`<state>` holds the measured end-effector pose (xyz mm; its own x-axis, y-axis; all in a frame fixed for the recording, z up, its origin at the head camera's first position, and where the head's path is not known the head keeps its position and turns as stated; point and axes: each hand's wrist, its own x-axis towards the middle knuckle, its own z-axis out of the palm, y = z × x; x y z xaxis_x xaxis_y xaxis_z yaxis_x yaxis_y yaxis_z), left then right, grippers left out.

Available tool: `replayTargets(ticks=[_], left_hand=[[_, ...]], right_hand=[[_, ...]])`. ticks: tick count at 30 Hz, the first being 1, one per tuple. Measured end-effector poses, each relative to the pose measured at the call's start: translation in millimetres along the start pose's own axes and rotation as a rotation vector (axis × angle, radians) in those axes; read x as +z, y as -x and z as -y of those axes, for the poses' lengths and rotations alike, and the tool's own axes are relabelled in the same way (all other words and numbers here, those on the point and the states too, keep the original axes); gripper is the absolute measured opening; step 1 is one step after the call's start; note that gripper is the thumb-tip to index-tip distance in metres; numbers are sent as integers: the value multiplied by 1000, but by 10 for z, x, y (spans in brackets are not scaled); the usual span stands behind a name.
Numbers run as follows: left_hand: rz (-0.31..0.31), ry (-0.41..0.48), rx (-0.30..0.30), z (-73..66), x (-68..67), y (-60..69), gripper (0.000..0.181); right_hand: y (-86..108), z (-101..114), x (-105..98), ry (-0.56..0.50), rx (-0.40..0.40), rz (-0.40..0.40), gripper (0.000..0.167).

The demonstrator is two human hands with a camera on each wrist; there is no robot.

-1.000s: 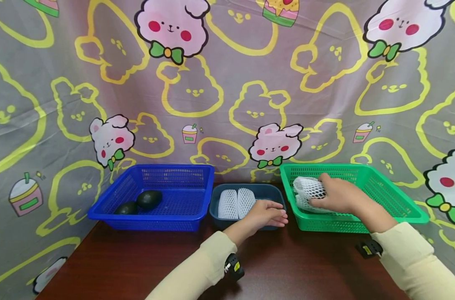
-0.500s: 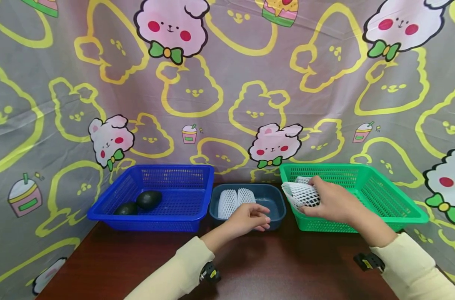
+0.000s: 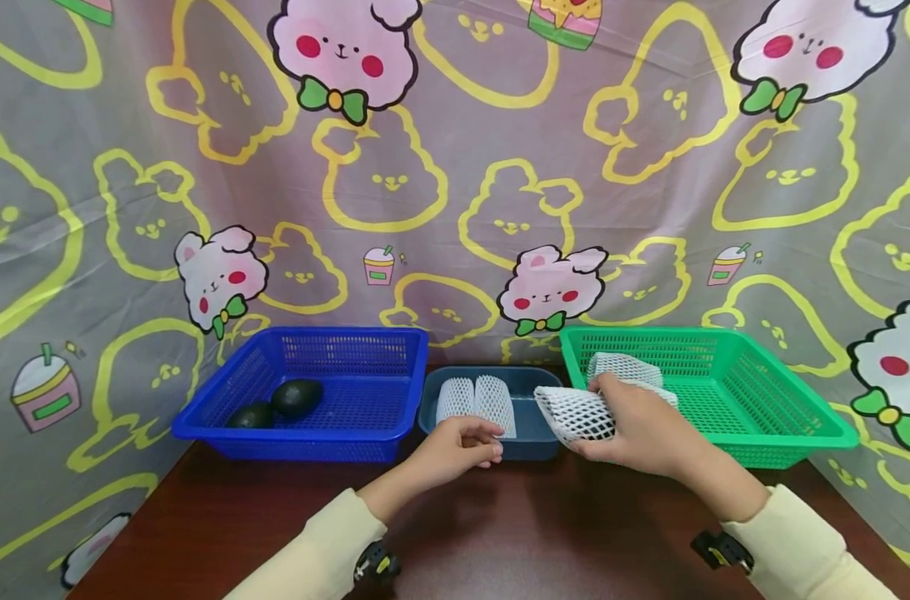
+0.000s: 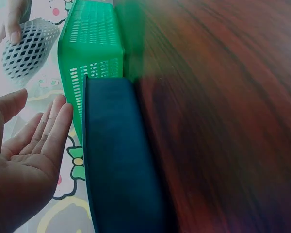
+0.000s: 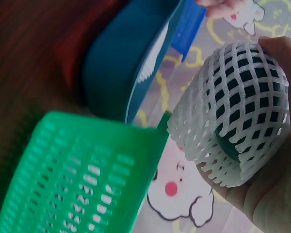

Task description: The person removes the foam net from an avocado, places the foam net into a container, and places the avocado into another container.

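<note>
My right hand (image 3: 646,429) grips a dark green avocado in a white foam net (image 3: 578,412), held above the near left corner of the green basket (image 3: 717,457). The right wrist view shows the dark skin through the mesh of the netted avocado (image 5: 250,92). Another white foam-netted piece (image 3: 627,367) lies in that basket, partly hidden by the hand. My left hand (image 3: 455,457) hovers before the dark blue tray (image 3: 530,450), holding nothing. In the left wrist view its fingers (image 4: 58,131) are fairly straight. White foam nets (image 3: 494,404) lie side by side in the tray's left half.
At the left, a blue basket (image 3: 297,447) contains two bare avocados (image 3: 297,398). The tray stands between the two baskets on a dark brown wooden table (image 3: 500,542). A patterned cloth (image 3: 455,150) hangs behind them.
My right hand has lifted the netted avocado out of the green basket and moved it left toward the tray. My left hand has shifted left along the tray's front.
</note>
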<state>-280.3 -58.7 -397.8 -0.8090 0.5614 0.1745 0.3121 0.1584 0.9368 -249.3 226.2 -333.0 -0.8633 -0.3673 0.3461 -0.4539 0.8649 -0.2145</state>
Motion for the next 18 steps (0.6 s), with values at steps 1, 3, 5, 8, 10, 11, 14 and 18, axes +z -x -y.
replayTargets(ticks=[1, 3, 5, 8, 10, 11, 14, 18], left_hand=[[-2, -6, 3, 8, -14, 19, 25], [-9, -12, 6, 24, -42, 57, 23], [-18, -26, 4, 45, -69, 95, 20], [-28, -33, -1, 81, -104, 145, 18], [-32, -28, 1, 102, -124, 174, 18], [-32, -24, 2, 110, -134, 189, 19], [-32, -17, 8, 132, -168, 233, 20], [-34, -28, 9, 144, -211, 298, 21]], right_hand=[[3, 22, 17, 2, -8, 1, 73], [6, 64, 58, -4, -27, 7, 73], [12, 106, 109, -12, -43, 18, 74], [25, 165, 200, -25, -60, 39, 74], [35, 199, 266, -36, -68, 45, 74], [40, 214, 297, -42, -73, 47, 73], [49, 250, 384, -54, -90, 52, 71], [50, 292, 485, -63, -119, 71, 68]])
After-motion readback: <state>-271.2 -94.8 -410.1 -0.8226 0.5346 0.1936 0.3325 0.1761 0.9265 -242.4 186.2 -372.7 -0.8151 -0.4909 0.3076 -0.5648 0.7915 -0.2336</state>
